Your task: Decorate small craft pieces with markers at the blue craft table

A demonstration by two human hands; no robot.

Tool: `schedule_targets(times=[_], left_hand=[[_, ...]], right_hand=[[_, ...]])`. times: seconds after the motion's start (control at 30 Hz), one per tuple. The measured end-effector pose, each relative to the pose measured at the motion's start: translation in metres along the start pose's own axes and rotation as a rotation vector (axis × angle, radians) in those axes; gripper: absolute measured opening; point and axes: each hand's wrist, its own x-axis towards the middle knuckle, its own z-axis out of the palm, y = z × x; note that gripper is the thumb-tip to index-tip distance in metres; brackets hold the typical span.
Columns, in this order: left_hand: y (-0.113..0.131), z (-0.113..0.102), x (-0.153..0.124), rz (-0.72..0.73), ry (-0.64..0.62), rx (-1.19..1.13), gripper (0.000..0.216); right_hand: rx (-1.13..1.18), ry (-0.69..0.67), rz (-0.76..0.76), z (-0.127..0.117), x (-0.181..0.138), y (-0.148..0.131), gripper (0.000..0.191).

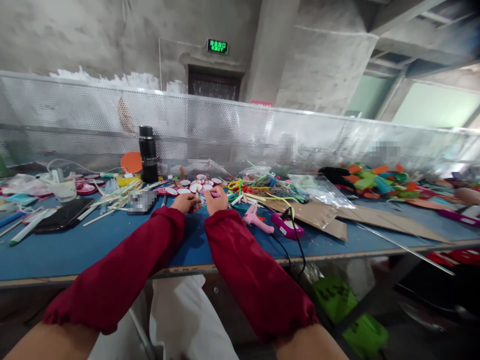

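My left hand [186, 203] is over the blue tabletop with its fingers closed in a pinch; what is in them is too small to make out. Close beside it, my right hand [216, 200] is closed too, and its fingertips hide whatever they grip. Just beyond both hands lie several round white discs with red rims [183, 191]. A pink glue gun [257, 220] rests to the right of my right hand, next to a purple tray-like piece [288, 227].
A black bottle [149, 155] stands behind a bundle of thin sticks [122, 197]. At left lies a dark phone [63, 215]. Colourful pipe-cleaner-like strands [243, 187], a clear plastic bag [318, 192] and cardboard [390, 223] spread to the right. A perforated metal screen [225, 132] borders the back.
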Motion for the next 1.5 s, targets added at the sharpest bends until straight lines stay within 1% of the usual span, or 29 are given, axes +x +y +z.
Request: schedule_targets(times=[0.2,0.37,0.5,0.63,0.77,0.93,1.07,1.23,1.37,1.5], left_hand=[[0.0019,0.0,-0.002,0.001,-0.027,0.025,0.029],[0.0019,-0.0007,-0.0022,0.002,-0.042,0.035,0.027],[0.0006,-0.0007,-0.0014,0.015,-0.024,0.021,0.027],[0.0013,-0.0003,-0.0018,0.002,-0.028,0.02,0.025],[0.0031,-0.0005,-0.0028,0.01,-0.027,0.013,0.024],[0.0035,-0.0006,-0.0032,0.001,-0.028,0.013,0.022],[0.0029,-0.0002,-0.0029,0.007,-0.025,0.026,0.023],[0.0042,-0.0005,-0.004,0.006,-0.032,0.04,0.023],[0.0047,-0.0006,-0.0046,0.011,-0.03,0.039,0.025],[0.0045,-0.0003,-0.0044,0.015,-0.026,0.038,0.025]], right_hand=[[-0.008,-0.036,0.006,-0.001,-0.0003,-0.0012,0.016],[-0.002,-0.013,-0.009,-0.001,-0.0002,-0.0007,0.015],[-0.008,-0.04,-0.007,-0.0017,-0.0003,-0.0014,0.016],[-0.007,-0.021,0.001,-0.0015,-0.0001,0.0,0.016],[-0.007,-0.048,-0.011,-0.0004,0.0007,0.0025,0.016],[-0.028,0.001,-0.01,-0.0002,0.0013,0.0019,0.016],[-0.014,-0.02,-0.019,0.0001,0.0011,0.0018,0.016],[-0.021,0.017,-0.021,0.0011,0.0012,0.004,0.015],[-0.011,-0.008,-0.015,0.0015,0.0012,0.0043,0.015],[-0.013,-0.002,-0.006,0.0011,0.001,0.0028,0.015]])
